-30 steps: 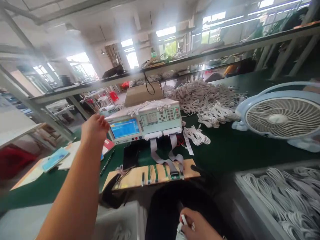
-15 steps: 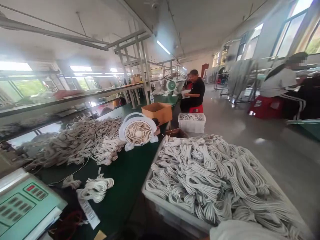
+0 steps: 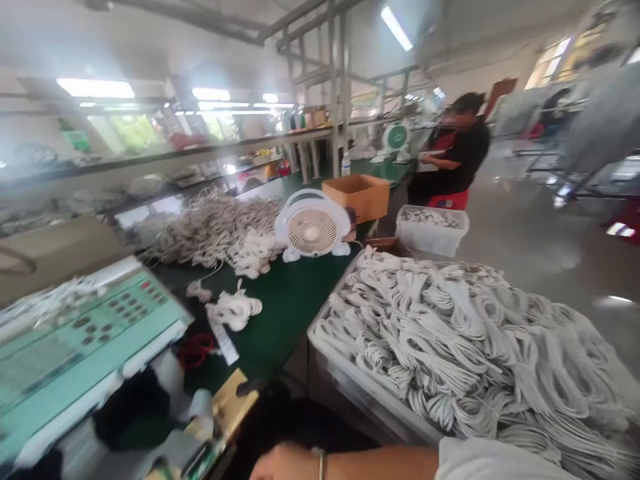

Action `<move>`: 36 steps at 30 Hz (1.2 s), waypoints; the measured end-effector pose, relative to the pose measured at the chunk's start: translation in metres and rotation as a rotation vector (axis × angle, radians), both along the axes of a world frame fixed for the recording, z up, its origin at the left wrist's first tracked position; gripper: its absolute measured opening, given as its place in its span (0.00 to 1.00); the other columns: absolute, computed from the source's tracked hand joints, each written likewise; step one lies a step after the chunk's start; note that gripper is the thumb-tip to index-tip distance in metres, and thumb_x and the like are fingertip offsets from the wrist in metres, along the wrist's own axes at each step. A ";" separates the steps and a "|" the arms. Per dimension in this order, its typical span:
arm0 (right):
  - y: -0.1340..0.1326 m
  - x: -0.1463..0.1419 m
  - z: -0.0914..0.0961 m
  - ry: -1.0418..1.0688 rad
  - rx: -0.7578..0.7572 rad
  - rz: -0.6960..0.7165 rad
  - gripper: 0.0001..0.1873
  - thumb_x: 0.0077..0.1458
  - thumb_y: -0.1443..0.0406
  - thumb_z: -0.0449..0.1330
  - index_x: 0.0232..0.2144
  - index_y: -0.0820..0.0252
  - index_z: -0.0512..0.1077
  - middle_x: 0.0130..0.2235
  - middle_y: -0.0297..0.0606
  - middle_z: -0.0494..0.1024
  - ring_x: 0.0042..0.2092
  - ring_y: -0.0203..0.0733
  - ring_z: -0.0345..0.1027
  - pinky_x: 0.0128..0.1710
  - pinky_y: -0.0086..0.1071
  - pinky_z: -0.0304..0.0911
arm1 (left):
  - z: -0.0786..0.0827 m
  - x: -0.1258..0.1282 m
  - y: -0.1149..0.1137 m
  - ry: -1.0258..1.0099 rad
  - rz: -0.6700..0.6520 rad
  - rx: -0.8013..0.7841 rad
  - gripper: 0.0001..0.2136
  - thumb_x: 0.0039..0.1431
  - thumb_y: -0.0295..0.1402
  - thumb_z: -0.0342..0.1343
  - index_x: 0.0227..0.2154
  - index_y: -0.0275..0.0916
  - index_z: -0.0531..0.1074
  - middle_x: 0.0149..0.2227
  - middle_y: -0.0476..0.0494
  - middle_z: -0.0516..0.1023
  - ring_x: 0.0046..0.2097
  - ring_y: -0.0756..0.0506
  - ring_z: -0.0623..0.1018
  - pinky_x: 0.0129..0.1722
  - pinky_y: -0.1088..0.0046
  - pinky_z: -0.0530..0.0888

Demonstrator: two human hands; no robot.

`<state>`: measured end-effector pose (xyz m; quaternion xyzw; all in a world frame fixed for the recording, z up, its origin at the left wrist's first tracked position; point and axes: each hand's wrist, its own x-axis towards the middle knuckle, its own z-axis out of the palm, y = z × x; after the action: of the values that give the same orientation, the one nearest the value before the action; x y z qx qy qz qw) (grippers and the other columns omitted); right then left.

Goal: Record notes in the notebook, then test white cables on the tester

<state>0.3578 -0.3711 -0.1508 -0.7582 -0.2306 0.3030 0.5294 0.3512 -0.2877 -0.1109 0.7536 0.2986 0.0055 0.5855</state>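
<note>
Currently, our right hand (image 3: 286,461) sits at the near edge, between the board (image 3: 233,403) and the right-hand bin (image 3: 350,385) of cables (image 3: 440,340); we'd best keep it clear of the bin. Its fingers are cut off, so we can't tell whether they pinch anything; our left hand is unseen.
</note>
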 end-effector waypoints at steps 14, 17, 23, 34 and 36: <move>0.011 0.031 0.034 0.088 0.183 -0.082 0.15 0.48 0.58 0.56 0.32 0.65 0.70 0.26 0.37 0.74 0.27 0.36 0.65 0.27 0.29 0.59 | -0.003 -0.043 0.027 -0.267 0.392 -0.708 0.16 0.39 0.40 0.63 0.25 0.37 0.63 0.18 0.55 0.65 0.20 0.55 0.64 0.22 0.80 0.60; 0.016 0.032 0.036 0.112 0.192 -0.076 0.14 0.47 0.59 0.57 0.30 0.66 0.71 0.27 0.38 0.75 0.29 0.37 0.66 0.29 0.29 0.60 | -0.003 -0.045 0.030 -0.288 0.380 -0.770 0.15 0.41 0.38 0.62 0.25 0.38 0.61 0.19 0.55 0.66 0.21 0.54 0.65 0.23 0.79 0.62; 0.025 0.031 0.039 0.158 0.207 -0.104 0.13 0.46 0.58 0.58 0.29 0.65 0.70 0.23 0.33 0.71 0.25 0.34 0.62 0.26 0.27 0.58 | -0.008 -0.053 0.045 -0.259 0.366 -0.790 0.15 0.40 0.36 0.63 0.21 0.36 0.61 0.19 0.54 0.67 0.22 0.55 0.66 0.23 0.80 0.63; 0.034 0.031 0.035 0.263 0.306 -0.149 0.12 0.41 0.60 0.62 0.25 0.65 0.68 0.21 0.31 0.69 0.23 0.31 0.60 0.25 0.26 0.56 | 0.000 -0.059 0.042 -0.314 0.417 -0.867 0.11 0.44 0.35 0.61 0.23 0.34 0.67 0.23 0.51 0.68 0.24 0.56 0.66 0.24 0.83 0.65; 0.040 0.027 0.033 0.357 0.336 -0.203 0.15 0.41 0.58 0.62 0.25 0.65 0.67 0.21 0.31 0.69 0.22 0.31 0.60 0.24 0.26 0.56 | 0.001 -0.059 0.042 -0.337 0.452 -0.870 0.11 0.44 0.35 0.61 0.23 0.34 0.67 0.23 0.52 0.69 0.24 0.56 0.67 0.24 0.82 0.65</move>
<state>0.3852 -0.3310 -0.1177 -0.6134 -0.1033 0.3344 0.7080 0.2927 -0.2459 -0.1098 0.3455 0.3302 0.1287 0.8689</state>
